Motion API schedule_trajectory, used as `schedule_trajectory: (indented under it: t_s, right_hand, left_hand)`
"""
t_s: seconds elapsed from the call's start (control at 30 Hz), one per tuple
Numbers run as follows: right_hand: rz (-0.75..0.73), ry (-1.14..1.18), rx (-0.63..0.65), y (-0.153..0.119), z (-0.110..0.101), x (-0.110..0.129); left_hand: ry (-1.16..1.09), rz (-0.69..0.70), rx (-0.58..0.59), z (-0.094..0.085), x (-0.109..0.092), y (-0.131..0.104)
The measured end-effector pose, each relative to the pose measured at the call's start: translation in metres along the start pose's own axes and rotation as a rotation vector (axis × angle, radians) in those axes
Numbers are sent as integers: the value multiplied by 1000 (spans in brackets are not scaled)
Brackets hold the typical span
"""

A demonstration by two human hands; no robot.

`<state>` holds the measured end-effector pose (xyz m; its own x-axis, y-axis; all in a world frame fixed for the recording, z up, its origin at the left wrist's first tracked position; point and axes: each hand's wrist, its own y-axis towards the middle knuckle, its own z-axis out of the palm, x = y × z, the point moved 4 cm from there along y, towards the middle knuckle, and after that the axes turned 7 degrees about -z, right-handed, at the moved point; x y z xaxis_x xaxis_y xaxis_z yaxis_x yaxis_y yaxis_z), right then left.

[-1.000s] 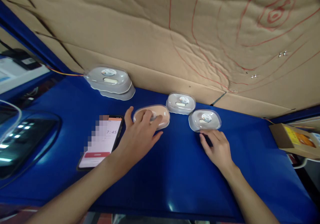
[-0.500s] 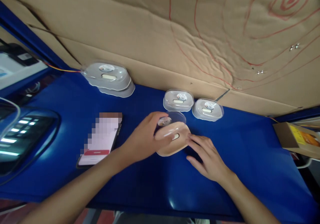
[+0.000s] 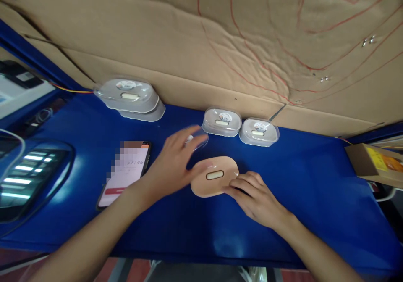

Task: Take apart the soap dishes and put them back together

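An oval peach-coloured lid or box [image 3: 215, 185] with a cream oval inset lies near the middle of the blue table. My right hand [image 3: 256, 196] pinches its right edge between thumb and fingers. Just left of it, my left hand [image 3: 174, 160] is raised with thumb and fingers apart. A clear plastic cover [image 3: 201, 141] with a small round label shows behind and partly under the left fingers; whether they grip it is hard to tell.
Stacked grey oval boxes [image 3: 129, 95] stand at the back left. Two more grey boxes [image 3: 222, 122] [image 3: 259, 132] sit by the cardboard wall [image 3: 157, 34]. A phone [image 3: 124, 172] lies left, and a cardboard box [image 3: 374, 162] is at the far right.
My left hand and the clear cover have moved left, away from the peach piece, which now shows uncovered. My right hand has closed on its right edge.
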<state>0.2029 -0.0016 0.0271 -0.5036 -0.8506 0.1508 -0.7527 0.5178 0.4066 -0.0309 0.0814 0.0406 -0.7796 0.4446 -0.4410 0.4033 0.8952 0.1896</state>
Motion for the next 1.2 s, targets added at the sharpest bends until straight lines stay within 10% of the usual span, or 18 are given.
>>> schedule_trajectory:
  t_s: [0.13, 0.47, 0.83, 1.2]
  right_hand:
    - [5, 17, -48, 0, 0, -1]
    - [56, -120, -96, -6, -7, -2]
    - [77, -205, -175, -7, -13, 2]
    - [43, -110, 22, 4, 0, 0]
  left_hand:
    - [-80, 262, 304, 15, -33, -15]
    - [-439, -193, 275, 6, -23, -6]
    - [-642, -203, 357, 10, -20, -4]
    - [37, 20, 3, 3, -9, 1]
